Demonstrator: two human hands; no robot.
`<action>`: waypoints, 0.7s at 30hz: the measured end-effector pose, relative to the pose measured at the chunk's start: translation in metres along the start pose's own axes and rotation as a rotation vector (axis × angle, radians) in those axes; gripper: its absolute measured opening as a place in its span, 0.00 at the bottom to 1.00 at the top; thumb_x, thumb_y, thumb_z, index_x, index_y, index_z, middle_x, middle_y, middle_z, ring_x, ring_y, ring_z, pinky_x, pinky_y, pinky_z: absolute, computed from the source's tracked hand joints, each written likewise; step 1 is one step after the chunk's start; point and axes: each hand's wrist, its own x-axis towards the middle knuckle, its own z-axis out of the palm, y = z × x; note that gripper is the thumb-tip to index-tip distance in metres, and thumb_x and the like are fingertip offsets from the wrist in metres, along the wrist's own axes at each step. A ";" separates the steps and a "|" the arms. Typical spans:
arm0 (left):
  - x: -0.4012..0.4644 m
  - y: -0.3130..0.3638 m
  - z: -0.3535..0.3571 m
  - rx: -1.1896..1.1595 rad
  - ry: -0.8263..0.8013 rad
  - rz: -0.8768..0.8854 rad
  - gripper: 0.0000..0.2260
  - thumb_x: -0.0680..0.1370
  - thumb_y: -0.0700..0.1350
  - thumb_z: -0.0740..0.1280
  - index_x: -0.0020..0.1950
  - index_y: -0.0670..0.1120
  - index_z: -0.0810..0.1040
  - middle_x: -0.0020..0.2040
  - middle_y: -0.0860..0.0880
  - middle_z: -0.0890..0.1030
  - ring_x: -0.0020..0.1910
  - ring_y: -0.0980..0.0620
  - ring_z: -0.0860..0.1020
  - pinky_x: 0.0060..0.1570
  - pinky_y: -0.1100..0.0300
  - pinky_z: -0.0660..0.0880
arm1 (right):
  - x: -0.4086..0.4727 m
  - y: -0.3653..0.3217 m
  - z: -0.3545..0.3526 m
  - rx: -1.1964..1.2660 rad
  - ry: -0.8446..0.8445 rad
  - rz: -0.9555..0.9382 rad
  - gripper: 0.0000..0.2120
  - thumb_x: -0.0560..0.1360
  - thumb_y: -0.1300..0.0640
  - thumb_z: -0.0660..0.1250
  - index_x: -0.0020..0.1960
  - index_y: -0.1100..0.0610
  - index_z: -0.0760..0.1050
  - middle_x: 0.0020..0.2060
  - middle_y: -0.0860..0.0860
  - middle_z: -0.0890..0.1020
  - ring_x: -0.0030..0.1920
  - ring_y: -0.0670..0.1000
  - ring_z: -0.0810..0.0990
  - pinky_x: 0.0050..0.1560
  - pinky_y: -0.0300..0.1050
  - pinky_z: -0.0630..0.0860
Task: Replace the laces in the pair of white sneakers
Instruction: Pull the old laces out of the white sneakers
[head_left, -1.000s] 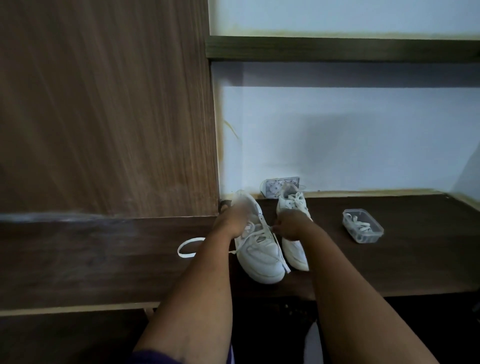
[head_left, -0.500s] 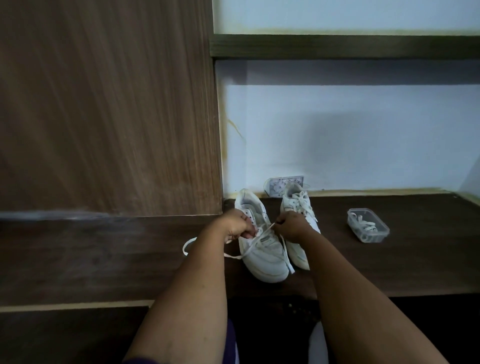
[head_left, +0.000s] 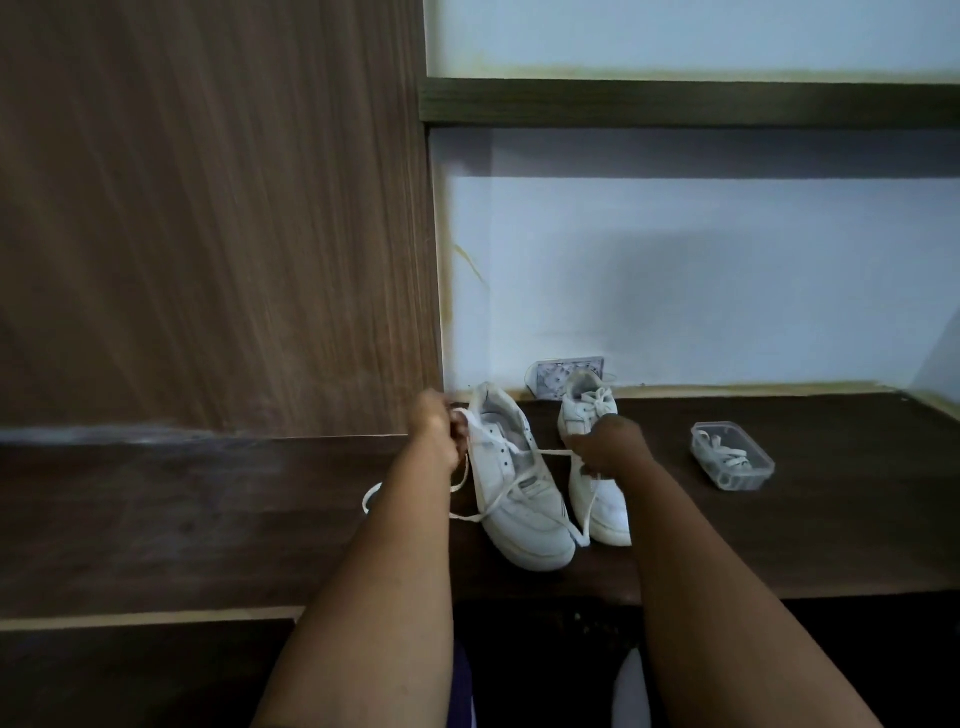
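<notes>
Both hands are closed round the same white lace (head_left: 553, 453). Her left hand (head_left: 435, 426), fingers curled tight, pinches one run of it up by the heel end of the nearer sneaker (head_left: 514, 483), close against the wooden panel (head_left: 208, 218). Her right hand (head_left: 605, 441) grips the other run, and the stretch between the eyelets and that fist is pulled nearly straight across. Loose ends trail down: one loops out onto the desk (head_left: 208, 519) behind the left forearm, another hangs from the right hand past the toe of the shoe.

That nearer sneaker lies toe toward her on the dark wooden desk, its upper eyelets bare and the tongue open, lace only crossing low down. Its mate (head_left: 589, 457) stands just beside it on the right, partly behind her right hand, with its lace in place and tied in a bow at the top.

Both forearms reach forward from the bottom of the view, bare, wrists a little raised above the desk, the hands apart on either side of the shoe.

Well off to the right sits a small clear plastic tub (head_left: 732, 457) with more white lace coiled inside. Behind the shoes a wall socket (head_left: 550, 375) sits low on the pale wall, under a dark shelf (head_left: 675, 101).
</notes>
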 end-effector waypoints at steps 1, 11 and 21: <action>0.004 0.003 -0.004 -0.046 0.046 0.029 0.10 0.78 0.46 0.57 0.36 0.47 0.68 0.25 0.51 0.69 0.24 0.55 0.65 0.28 0.61 0.62 | 0.000 0.001 -0.006 -0.038 0.046 -0.008 0.15 0.72 0.49 0.67 0.46 0.62 0.76 0.40 0.57 0.84 0.44 0.55 0.84 0.45 0.46 0.80; 0.014 0.002 -0.016 0.426 0.365 0.360 0.13 0.76 0.49 0.65 0.55 0.43 0.80 0.50 0.45 0.81 0.51 0.42 0.78 0.52 0.54 0.74 | -0.016 -0.011 -0.018 -0.436 -0.131 0.055 0.21 0.66 0.49 0.74 0.54 0.58 0.77 0.54 0.55 0.80 0.55 0.56 0.79 0.52 0.48 0.77; 0.017 -0.036 0.006 1.131 -0.058 0.489 0.10 0.75 0.50 0.70 0.55 0.54 0.77 0.60 0.49 0.79 0.56 0.47 0.78 0.51 0.60 0.74 | -0.018 -0.024 0.008 -0.183 -0.081 -0.186 0.18 0.79 0.50 0.60 0.61 0.61 0.77 0.61 0.56 0.77 0.62 0.55 0.74 0.56 0.42 0.70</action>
